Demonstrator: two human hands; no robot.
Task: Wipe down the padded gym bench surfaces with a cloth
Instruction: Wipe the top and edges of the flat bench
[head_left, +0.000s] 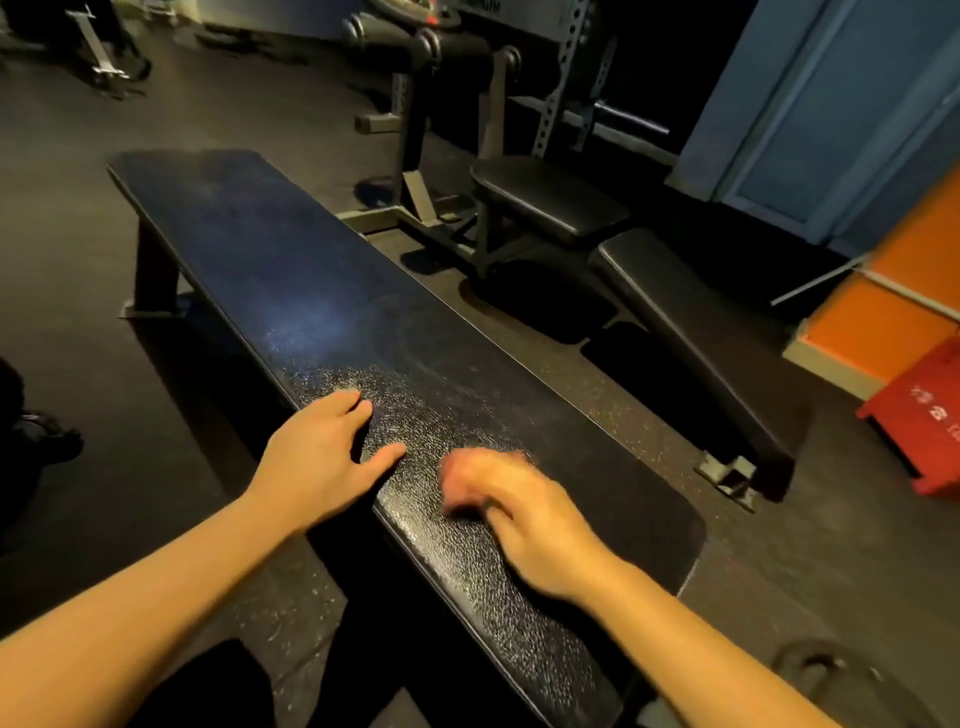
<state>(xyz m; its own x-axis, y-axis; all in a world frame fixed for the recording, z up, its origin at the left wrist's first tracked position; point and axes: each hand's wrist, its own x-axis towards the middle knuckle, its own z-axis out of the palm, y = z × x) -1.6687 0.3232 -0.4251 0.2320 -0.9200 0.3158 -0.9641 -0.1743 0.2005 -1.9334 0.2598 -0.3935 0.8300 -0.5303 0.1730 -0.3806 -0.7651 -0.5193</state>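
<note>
Across the frame from upper left to lower right runs a long black flat bench (322, 291). At its near end the left hand (317, 452) rests on the pad's edge, fingers relaxed and slightly spread. Beside it the right hand (524, 514) is motion-blurred on the pad. Its fingers look curled, perhaps over a pinkish cloth (460, 480), though I cannot tell. Wiping seems early: the far stretch and the incline bench (691, 332) at centre right remain. A red box (930, 415) and a weight plate (826, 675) lie nearby, and nothing blocks the pad.
</note>
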